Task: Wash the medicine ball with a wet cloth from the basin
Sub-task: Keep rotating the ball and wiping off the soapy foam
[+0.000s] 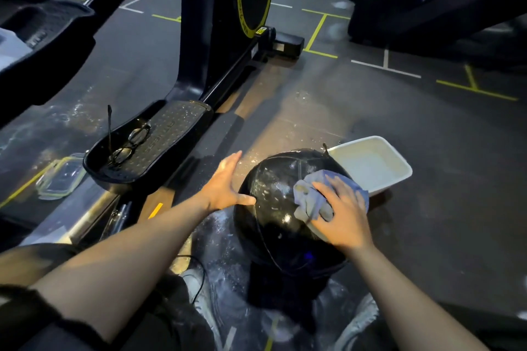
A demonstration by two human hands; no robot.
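A shiny black medicine ball [273, 225] sits on the gym floor just in front of me, wet and flecked with white suds. My right hand [342, 216] presses a crumpled blue cloth [313, 196] flat against the ball's upper right side. My left hand [228, 182] lies against the ball's left side with straight fingers and the thumb on its surface. A white rectangular basin [399, 177] holding cloudy water stands on the floor right behind the ball.
A black exercise machine [216, 37] rises at the left; its pedal [159, 139] carries a pair of glasses [131, 142]. A clear lidded container [61, 177] lies at the far left. Another machine [442, 0] stands at the far right. The floor [427, 137] is dark and wet.
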